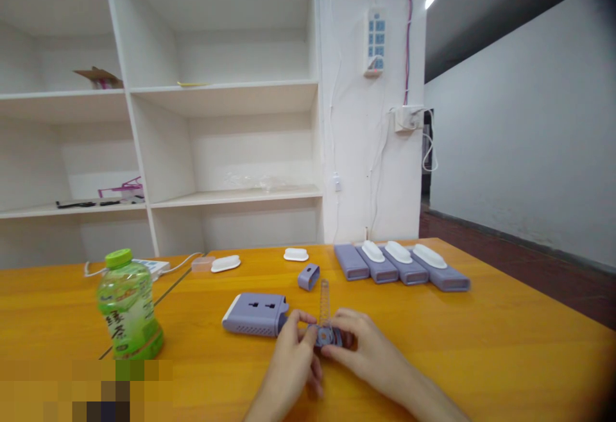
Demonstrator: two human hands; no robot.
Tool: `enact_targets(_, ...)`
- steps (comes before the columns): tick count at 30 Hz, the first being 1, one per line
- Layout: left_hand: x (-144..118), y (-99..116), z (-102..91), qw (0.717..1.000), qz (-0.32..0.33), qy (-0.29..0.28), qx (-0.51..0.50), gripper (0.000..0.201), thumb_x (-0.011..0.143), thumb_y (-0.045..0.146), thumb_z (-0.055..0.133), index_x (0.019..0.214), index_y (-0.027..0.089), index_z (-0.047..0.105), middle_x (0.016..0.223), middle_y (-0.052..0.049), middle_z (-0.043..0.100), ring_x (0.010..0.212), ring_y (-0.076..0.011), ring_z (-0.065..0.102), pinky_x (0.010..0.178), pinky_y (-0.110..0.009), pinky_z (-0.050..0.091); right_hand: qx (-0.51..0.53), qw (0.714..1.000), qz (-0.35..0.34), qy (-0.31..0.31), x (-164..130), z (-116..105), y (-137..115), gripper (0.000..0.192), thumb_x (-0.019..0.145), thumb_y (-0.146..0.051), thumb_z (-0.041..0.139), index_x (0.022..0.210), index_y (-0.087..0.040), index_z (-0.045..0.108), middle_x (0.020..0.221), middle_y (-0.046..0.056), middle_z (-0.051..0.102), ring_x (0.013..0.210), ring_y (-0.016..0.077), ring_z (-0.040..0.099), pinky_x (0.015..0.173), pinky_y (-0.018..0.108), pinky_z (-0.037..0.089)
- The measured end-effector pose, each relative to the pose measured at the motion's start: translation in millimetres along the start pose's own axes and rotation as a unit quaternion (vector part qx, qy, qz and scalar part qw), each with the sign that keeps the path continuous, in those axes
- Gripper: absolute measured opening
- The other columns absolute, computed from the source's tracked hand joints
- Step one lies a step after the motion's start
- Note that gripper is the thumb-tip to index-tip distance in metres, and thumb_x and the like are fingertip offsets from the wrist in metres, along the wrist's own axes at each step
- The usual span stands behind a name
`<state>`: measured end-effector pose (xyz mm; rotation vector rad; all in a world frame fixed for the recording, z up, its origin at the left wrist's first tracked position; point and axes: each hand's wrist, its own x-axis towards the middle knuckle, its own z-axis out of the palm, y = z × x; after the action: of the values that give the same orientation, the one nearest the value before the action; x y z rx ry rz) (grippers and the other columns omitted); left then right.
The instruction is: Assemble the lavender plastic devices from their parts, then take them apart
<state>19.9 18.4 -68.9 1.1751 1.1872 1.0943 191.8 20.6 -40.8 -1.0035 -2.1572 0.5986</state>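
My left hand [297, 351] and my right hand [362, 344] pinch a small grey-purple plastic part [324, 337] between them, above the table. A round piece shows at its middle; the fingers cover its sides. From its top a coil spring [325, 300] stands upright. Just left of my left hand lies a purple plastic housing [257, 313] with two dark slots, a perforated side and a white end. A short purple hollow sleeve [308, 277] rests behind the hands.
On the orange wooden table [481, 358], several purple housings [352, 261] line the back right, some topped with white oval caps [430, 256]. Two more white caps [296, 254] lie at the back. A green bottle [129, 313] stands left. White shelving [231, 201] rises behind.
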Motion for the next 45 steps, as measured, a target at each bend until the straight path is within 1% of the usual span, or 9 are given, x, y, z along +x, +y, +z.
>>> enact_targets(4, -15.1, 8.5, -3.8, 0.95, 0.185, 0.099, 0.232, 0.027, 0.09, 0.04, 0.053, 0.108, 0.021, 0.06, 0.094, -0.01, 0.07, 0.083, -0.0263, 0.068, 0.081, -0.041, 0.048, -0.02, 0.999, 0.012, 0.024, -0.2, -3.4, 8.9, 0.006, 0.08, -0.025, 0.075, 0.084, -0.022, 0.074, 0.092, 0.001, 0.061, 0.089, 0.0198, 0.058, 0.079, 0.029, 0.043)
enact_targets(6, -18.3, 8.2, -6.2, 0.931, 0.209, 0.105, 0.28, 0.036, 0.09, 0.038, 0.054, 0.121, 0.02, 0.06, 0.108, -0.014, 0.07, 0.103, -0.0303, 0.064, 0.094, -0.044, 0.042, -0.022, 0.999, 0.01, 0.03, -0.9, -3.8, 11.8, 0.006, 0.08, -0.026, 0.076, 0.085, -0.022, 0.074, 0.096, 0.002, 0.061, 0.094, 0.0208, 0.057, 0.084, 0.03, 0.043)
enact_targets(9, -16.8, 2.4, -6.9, 0.934, 0.206, 0.087, 0.279, 0.05, 0.089, 0.041, 0.06, 0.133, 0.019, 0.057, 0.12, -0.015, 0.068, 0.109, -0.0318, 0.061, 0.099, -0.043, 0.039, -0.027, 0.999, -0.006, 0.023, -2.1, -0.9, 10.8, 0.006, 0.082, -0.025, 0.074, 0.088, -0.023, 0.074, 0.101, 0.003, 0.062, 0.097, 0.0211, 0.057, 0.087, 0.031, 0.044)
enact_targets(15, -8.5, -1.5, -4.7, 0.947, 0.203, 0.065, 0.241, 0.031, 0.082, 0.034, 0.067, 0.11, 0.023, 0.072, 0.099, -0.011, 0.074, 0.092, -0.0307, 0.064, 0.083, -0.036, 0.043, -0.013, 1.0, -0.029, 0.003, -2.1, 8.2, 5.5, 0.005, 0.084, -0.027, 0.074, 0.089, -0.024, 0.074, 0.105, 0.003, 0.063, 0.103, 0.0215, 0.057, 0.091, 0.031, 0.044)
enact_targets(19, -6.9, 4.7, -8.6, 0.957, 0.188, 0.082, 0.205, 0.035, 0.08, 0.038, 0.07, 0.111, 0.021, 0.072, 0.095, -0.01, 0.075, 0.08, -0.0263, 0.065, 0.076, -0.032, 0.044, -0.023, 1.0, -0.017, 0.012, -1.9, 5.0, 8.6, 0.014, 0.079, -0.032, 0.08, 0.09, -0.025, 0.075, 0.108, 0.003, 0.062, 0.104, 0.0222, 0.057, 0.093, 0.032, 0.043)
enact_targets(25, -11.6, 14.4, -12.2, 0.941, 0.205, 0.103, 0.248, 0.045, 0.089, 0.049, 0.058, 0.122, 0.02, 0.067, 0.101, -0.011, 0.074, 0.087, -0.0275, 0.065, 0.084, -0.036, 0.044, -0.016, 1.0, -0.01, 0.014, -1.8, -1.5, 13.3, 0.012, 0.086, -0.034, 0.073, 0.093, -0.025, 0.076, 0.108, 0.004, 0.062, 0.106, 0.0224, 0.058, 0.095, 0.033, 0.044)
enact_targets(30, -14.1, 22.9, -9.6, 0.946, 0.235, 0.097, 0.201, 0.035, 0.094, 0.047, 0.053, 0.112, 0.021, 0.069, 0.114, -0.012, 0.072, 0.09, -0.0248, 0.065, 0.083, -0.033, 0.047, -0.012, 1.0, -0.011, 0.016, -2.0, -1.7, 12.5, 0.012, 0.086, -0.031, 0.073, 0.096, -0.025, 0.075, 0.11, 0.004, 0.062, 0.107, 0.0226, 0.058, 0.097, 0.034, 0.044)
enact_targets(38, -18.2, 32.3, -6.0, 0.93, 0.281, 0.156, 0.181, 0.027, 0.092, 0.046, 0.059, 0.089, 0.02, 0.069, 0.088, -0.006, 0.069, 0.082, -0.022, 0.059, 0.075, -0.029, 0.043, 0.011, 0.998, -0.03, 0.059, 1.3, 3.1, 20.8, 0.026, 0.096, -0.018, 0.048, 0.112, -0.023, 0.069, 0.106, 0.007, 0.063, 0.1, 0.0216, 0.061, 0.093, 0.035, 0.049)
enact_targets(45, -13.5, 36.4, -0.9, 0.983, 0.181, 0.037, -0.02, 0.044, 0.087, 0.062, 0.054, 0.086, 0.018, 0.057, 0.063, 0.005, 0.049, 0.056, -0.0129, 0.053, 0.05, -0.022, 0.043, -0.065, 0.99, -0.045, 0.113, 17.6, 24.4, 32.5, 0.03, 0.095, -0.015, 0.044, 0.115, -0.023, 0.065, 0.117, 0.009, 0.06, 0.112, 0.023, 0.057, 0.101, 0.038, 0.046)
